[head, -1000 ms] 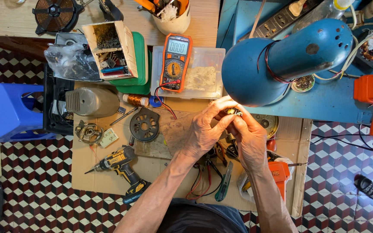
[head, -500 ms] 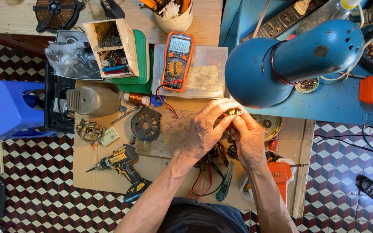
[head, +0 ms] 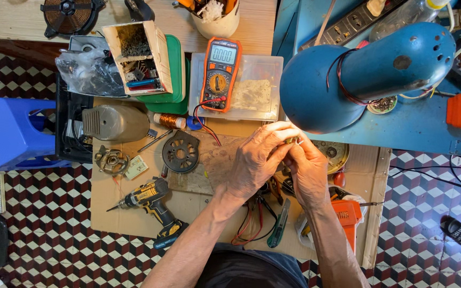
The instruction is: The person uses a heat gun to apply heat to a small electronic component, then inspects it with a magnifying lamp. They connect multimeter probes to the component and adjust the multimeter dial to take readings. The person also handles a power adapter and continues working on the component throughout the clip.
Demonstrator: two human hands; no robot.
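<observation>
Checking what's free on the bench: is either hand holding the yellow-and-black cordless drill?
No, the yellow-and-black cordless drill lies alone on the cardboard, while the left hand and right hand meet around a small part beneath the blue lamp.

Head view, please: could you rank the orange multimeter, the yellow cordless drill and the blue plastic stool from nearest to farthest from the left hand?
From the left hand:
1. Orange multimeter, just beyond it, up the bench.
2. Yellow cordless drill, to its left, near the bench's front edge.
3. Blue plastic stool, far left, off the bench.
</observation>
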